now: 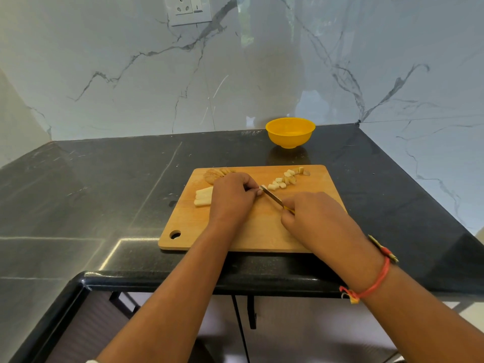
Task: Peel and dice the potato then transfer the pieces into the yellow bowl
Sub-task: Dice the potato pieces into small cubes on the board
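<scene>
On the wooden cutting board [262,231] my left hand [231,196] curls over peeled potato strips [203,196], whose pale ends stick out to its left. My right hand [311,216] grips a small yellow-handled knife [272,196]; its blade points up-left and its tip meets the potato at my left fingertips. Several diced potato pieces [284,179] lie in a loose line at the board's far right. Potato peels [213,175] are heaped at the board's far left. The yellow bowl [290,132] stands behind the board near the wall, and its inside looks bare.
The board lies on a black stone counter [104,184] in a corner of marble-patterned walls. The counter's front edge runs just below the board. A wall socket [190,9] is high on the back wall.
</scene>
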Available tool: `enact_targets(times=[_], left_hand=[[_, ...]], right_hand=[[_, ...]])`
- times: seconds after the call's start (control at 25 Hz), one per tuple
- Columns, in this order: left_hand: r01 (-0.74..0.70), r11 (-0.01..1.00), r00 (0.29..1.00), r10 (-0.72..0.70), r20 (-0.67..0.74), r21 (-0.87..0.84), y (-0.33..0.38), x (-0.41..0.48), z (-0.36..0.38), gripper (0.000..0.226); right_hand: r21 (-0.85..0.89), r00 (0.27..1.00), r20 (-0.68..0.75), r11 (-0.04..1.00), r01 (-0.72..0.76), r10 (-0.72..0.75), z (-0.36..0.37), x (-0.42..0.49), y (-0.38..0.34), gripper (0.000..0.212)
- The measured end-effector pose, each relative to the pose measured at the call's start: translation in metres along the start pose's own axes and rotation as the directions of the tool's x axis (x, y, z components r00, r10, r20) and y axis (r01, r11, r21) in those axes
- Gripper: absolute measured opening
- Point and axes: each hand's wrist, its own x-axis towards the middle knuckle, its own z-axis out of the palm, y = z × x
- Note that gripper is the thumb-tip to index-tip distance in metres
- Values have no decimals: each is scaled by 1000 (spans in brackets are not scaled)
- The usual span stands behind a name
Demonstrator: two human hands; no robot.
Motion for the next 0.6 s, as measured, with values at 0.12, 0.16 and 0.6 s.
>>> enact_targets(times=[0.12,0.16,0.6], left_hand=[[1,1000,1000,-1,-15,3,0,0,0,4],[-1,1000,1000,2,-14,3,1,0,0,4],[-28,999,994,26,110,19,14,0,1,45]], right_hand=[[-28,1000,27,1000,0,0,-12,-18,3,29],[-31,1000,5,1000,-1,1,-15,-23,3,30],[170,995,-42,982,-86,95,-18,-16,15,29]])
